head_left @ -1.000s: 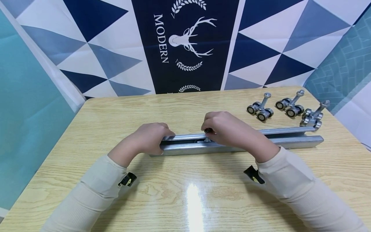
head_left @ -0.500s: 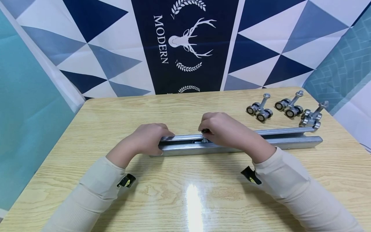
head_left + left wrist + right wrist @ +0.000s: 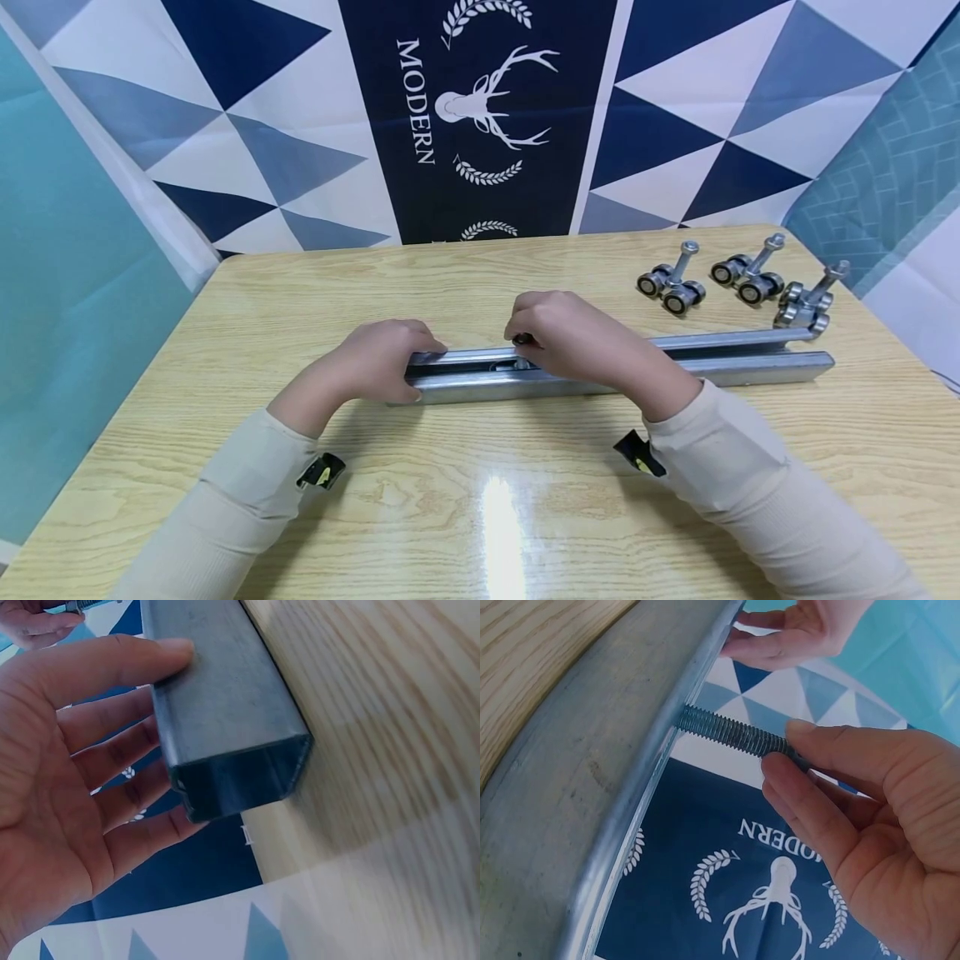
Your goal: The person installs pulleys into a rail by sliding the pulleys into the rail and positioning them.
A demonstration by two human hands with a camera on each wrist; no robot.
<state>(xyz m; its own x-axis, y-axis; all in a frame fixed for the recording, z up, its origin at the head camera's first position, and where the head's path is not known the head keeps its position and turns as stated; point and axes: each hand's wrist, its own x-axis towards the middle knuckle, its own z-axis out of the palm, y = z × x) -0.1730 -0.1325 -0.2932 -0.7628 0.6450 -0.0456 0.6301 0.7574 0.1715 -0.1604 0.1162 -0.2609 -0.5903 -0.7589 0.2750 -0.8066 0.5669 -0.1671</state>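
A galvanized steel channel rail (image 3: 757,367) with a lengthwise slot lies across the wooden table, slot upward. My left hand (image 3: 384,360) grips its left end. In the left wrist view the thumb (image 3: 169,660) presses one side face, the other fingers reach over the slotted side, and the rail's open end (image 3: 240,784) shows. From the slot rises a threaded bolt (image 3: 731,733), its upper end pinched between the thumb and fingers of my right hand (image 3: 573,337). Whatever carries the bolt inside the rail is mostly hidden; a bit of metal shows in the slot beside it.
Several wheeled trolleys with upright bolts stand at the back right: one trolley (image 3: 673,287) at the left, another trolley (image 3: 750,273) beside it, and a third trolley (image 3: 807,307) close behind the rail's right end. A patterned cloth (image 3: 300,125) hangs behind the table (image 3: 420,517).
My right hand has slid a short way left along the rail with the bolt, nearer my left hand. The left hand keeps its grip, barely shifted. Rail and trolleys stay in place.
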